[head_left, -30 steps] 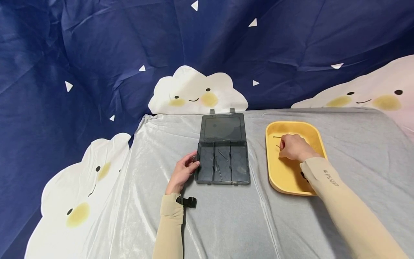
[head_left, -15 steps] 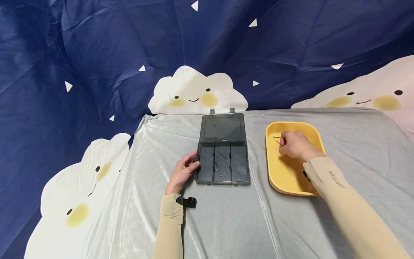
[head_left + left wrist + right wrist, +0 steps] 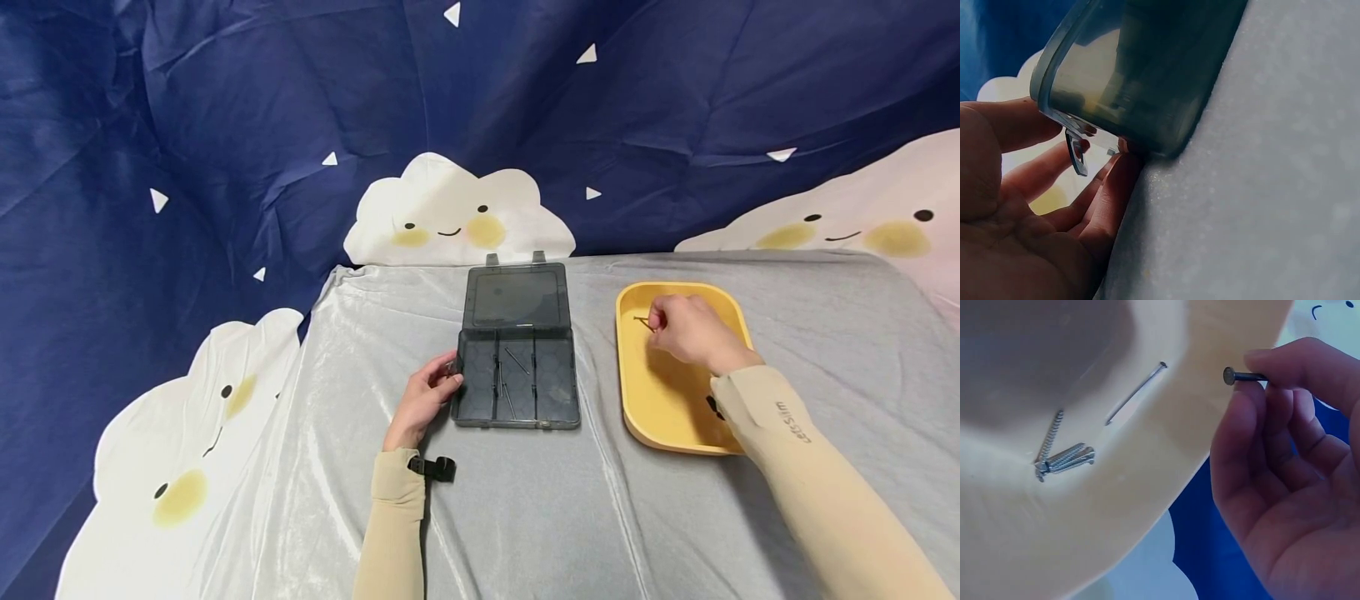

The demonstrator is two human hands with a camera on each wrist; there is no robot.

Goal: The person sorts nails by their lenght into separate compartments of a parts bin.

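Note:
In the head view, my right hand (image 3: pixel 693 333) is over the yellow tray (image 3: pixel 633 408). Its thumb and fingertips pinch a nail (image 3: pixel 1242 377), whose flat head sticks out in the right wrist view. Another nail (image 3: pixel 1135 394) lies on the tray's bottom, and several screws (image 3: pixel 1066 457) lie bunched nearby. My left hand (image 3: pixel 423 400) rests against the left side of a dark, see-through compartment box (image 3: pixel 555 387), which stands with its lid (image 3: pixel 517 296) raised back. In the left wrist view, the thumb and fingers touch the box's wall around a small latch (image 3: pixel 1076 153).
Several thin metal pieces (image 3: pixel 510 400) lie in the box's middle compartment. Grey cloth (image 3: pixel 525 508) covers the table, with folds running toward the front. A dark blue curtain (image 3: pixel 300 83) with cloud shapes hangs behind the table.
In the head view, my right hand has shifted slightly toward the far side of the tray, still pinching the nail. My left hand and the box have kept their places.

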